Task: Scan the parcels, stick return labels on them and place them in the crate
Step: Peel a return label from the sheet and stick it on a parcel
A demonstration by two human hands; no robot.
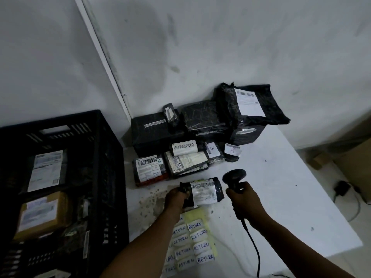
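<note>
My left hand (176,197) grips a small black parcel (204,190) by its left end, just above the white table (291,197); its white barcode label faces up. My right hand (242,197) holds a black corded barcode scanner (234,177) by the handle, with its head right beside the parcel's right end. A yellow sheet of handwritten RETURN labels (192,243) lies on the table under my left forearm. The black plastic crate (96,157) stands at the left and holds several labelled parcels, one of them a brown box (42,215).
A pile of black wrapped parcels (202,133) with barcode labels is stacked against the wall behind my hands. The scanner cable (253,243) runs toward the table's near edge. On the floor at the right lie a charger (341,188) and cardboard boxes (355,157).
</note>
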